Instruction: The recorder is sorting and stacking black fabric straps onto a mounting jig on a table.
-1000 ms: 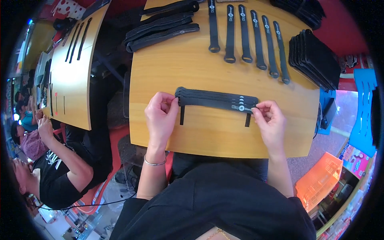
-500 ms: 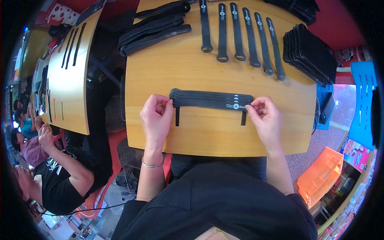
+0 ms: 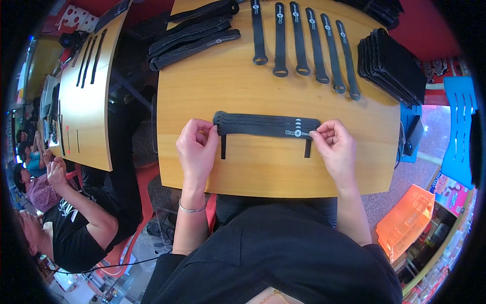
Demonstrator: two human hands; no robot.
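Looking down from the head view, we see a fanned stack of black straps [image 3: 260, 126] over the near half of the table [image 3: 273, 175], roughly midway between its left and right edges. Its long axis runs left to right, nearly in line with the near edge, the right end dipping slightly toward us. The rounded ends point left; the white printed marks sit near the right end, stepped one behind another.

Our left hand [image 3: 195, 152] pinches the left end, thumb against forefinger with no gap we can make out beyond the straps' thickness. Our right hand [image 3: 336, 149] pinches the near corner of the right end the same way, its other fingers curled in toward the palm. Two short black strips [image 3: 223, 148] show below the stack, pointing at the near edge, one close to each hand.

Toward the far edge lies a row of six single straps [image 3: 280, 45], ring ends toward us. Folded straps [image 3: 195, 45] fill the far left corner, and a black pile [image 3: 392, 66] sits by the right edge.
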